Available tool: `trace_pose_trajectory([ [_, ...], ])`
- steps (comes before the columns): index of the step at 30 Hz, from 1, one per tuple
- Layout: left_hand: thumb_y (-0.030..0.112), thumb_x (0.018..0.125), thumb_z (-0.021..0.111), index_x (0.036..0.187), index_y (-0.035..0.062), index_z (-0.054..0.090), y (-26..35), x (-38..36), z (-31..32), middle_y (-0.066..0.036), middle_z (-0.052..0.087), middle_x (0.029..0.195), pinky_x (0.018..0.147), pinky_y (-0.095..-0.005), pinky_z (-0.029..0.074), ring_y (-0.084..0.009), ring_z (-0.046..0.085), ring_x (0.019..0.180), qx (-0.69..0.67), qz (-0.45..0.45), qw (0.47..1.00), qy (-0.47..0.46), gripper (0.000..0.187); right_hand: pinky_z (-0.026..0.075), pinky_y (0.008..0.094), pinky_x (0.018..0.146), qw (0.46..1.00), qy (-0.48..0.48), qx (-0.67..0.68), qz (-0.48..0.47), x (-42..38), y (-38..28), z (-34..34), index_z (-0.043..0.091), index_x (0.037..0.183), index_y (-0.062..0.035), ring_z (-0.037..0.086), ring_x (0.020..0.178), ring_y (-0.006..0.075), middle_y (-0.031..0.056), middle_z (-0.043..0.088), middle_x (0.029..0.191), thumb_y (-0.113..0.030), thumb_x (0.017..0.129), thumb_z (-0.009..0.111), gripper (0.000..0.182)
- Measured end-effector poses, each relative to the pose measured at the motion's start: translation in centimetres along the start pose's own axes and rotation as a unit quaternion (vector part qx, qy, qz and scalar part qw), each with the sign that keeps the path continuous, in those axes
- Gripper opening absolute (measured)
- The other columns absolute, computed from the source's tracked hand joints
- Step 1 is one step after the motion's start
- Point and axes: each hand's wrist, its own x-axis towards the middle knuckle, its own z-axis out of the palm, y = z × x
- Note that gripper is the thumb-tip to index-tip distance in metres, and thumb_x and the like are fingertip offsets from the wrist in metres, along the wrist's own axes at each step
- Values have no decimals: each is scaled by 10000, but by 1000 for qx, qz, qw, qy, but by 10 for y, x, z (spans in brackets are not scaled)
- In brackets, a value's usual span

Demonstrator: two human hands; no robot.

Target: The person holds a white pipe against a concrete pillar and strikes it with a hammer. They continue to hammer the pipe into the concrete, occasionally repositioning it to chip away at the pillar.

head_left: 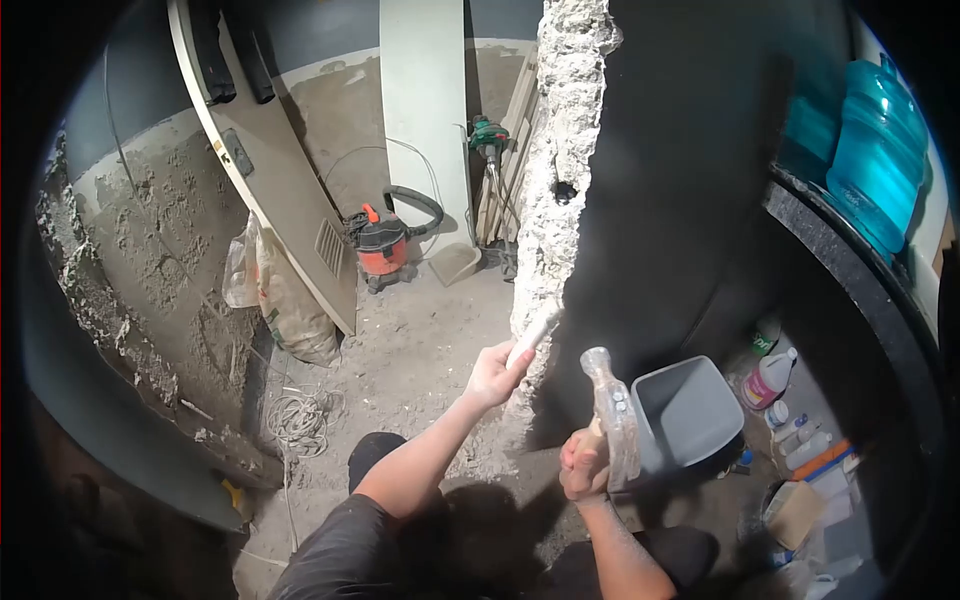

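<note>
My left hand (494, 376) is closed around a thick, pale chisel (535, 332), seemingly dust-covered. Its far end is at the rough, broken edge of a wall (560, 120), which runs upright through the middle of the view. Whether the tip touches the wall I cannot make out. In my right hand (583, 467) is a hammer (617, 415), gripped by its handle below the head. The hammer head is raised to the right of the chisel and apart from it. A dark hole (565, 192) shows in the broken edge higher up.
A grey bin (690, 410) stands right of the hammer, with bottles (770, 377) beyond it. A red-and-black vacuum cleaner (382, 245), a leaning door (290, 190), a sack (295, 310) and coiled cable (300, 420) are on the left. A blue water jug (878, 160) sits upper right.
</note>
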Motion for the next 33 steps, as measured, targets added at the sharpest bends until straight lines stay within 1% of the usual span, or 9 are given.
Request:
trace_pose_trajectory([
  [2, 330, 930, 639, 812, 43, 589, 15, -11, 4, -110, 580, 577, 508, -342, 456, -228, 597, 513, 206, 134, 968, 58, 315, 319, 225, 454, 1000, 22, 17, 7, 2, -23, 13, 451, 865, -64, 418, 496, 88, -4, 427, 617, -743, 857, 491, 680],
  [3, 314, 896, 672, 840, 48, 598, 14, -17, 10, -169, 581, 597, 526, -384, 481, -322, 637, 574, 191, 155, 967, 58, 282, 328, 224, 457, 997, 30, 57, 43, 4, -28, 17, 449, 869, -67, 417, 496, 88, -3, 427, 618, -736, 866, 484, 670],
  [6, 304, 896, 666, 885, 58, 596, 13, -31, 25, -153, 591, 623, 514, -410, 485, -351, 634, 586, 190, 197, 962, 4, 256, 345, 221, 466, 991, 38, 84, 95, 3, -24, 16, 442, 882, -74, 425, 510, 88, -2, 425, 622, -718, 891, 457, 644],
  [15, 279, 948, 608, 809, 36, 572, 58, -13, 30, -133, 582, 592, 523, -359, 458, -268, 597, 520, 148, 144, 977, 54, 283, 357, 236, 472, 990, 83, 110, 32, 20, -51, 15, 426, 891, -49, 421, 516, 101, 26, 414, 679, -736, 888, 426, 687],
  [22, 268, 961, 599, 807, 26, 559, 63, -11, 38, -98, 597, 599, 525, -336, 464, -199, 606, 529, 144, 133, 978, 73, 289, 347, 235, 485, 996, 48, 69, -29, 25, -66, 13, 429, 907, -41, 423, 544, 109, 44, 429, 716, -757, 874, 412, 717],
  [26, 268, 965, 599, 826, 23, 568, 66, -13, 41, -94, 605, 606, 522, -326, 465, -187, 614, 536, 149, 133, 977, 75, 283, 349, 241, 518, 981, -12, 81, -176, 31, -34, 14, 422, 920, -53, 388, 580, 107, 37, 412, 704, -743, 882, 417, 691],
  [28, 273, 970, 593, 851, 24, 581, 69, -15, 43, -95, 609, 608, 526, -324, 469, -188, 623, 545, 163, 136, 974, 72, 276, 326, 229, 506, 999, 6, 11, -35, 29, 2, 24, 433, 907, -73, 383, 566, 90, 6, 400, 683, -681, 918, 452, 608],
  [29, 275, 973, 588, 863, 24, 584, 71, -16, 45, -96, 608, 606, 530, -324, 471, -190, 627, 548, 161, 130, 975, 75, 273, 303, 221, 490, 993, 49, 72, 82, 28, -3, 29, 441, 882, -88, 381, 549, 75, -27, 392, 658, -629, 938, 476, 545],
  [33, 273, 978, 579, 891, 20, 598, 79, -18, 47, -108, 615, 616, 542, -326, 478, -190, 632, 555, 172, 117, 975, 79, 269, 315, 228, 468, 993, 49, 92, 55, 29, -27, 21, 457, 878, -71, 393, 518, 79, -14, 428, 638, -695, 908, 458, 624],
])
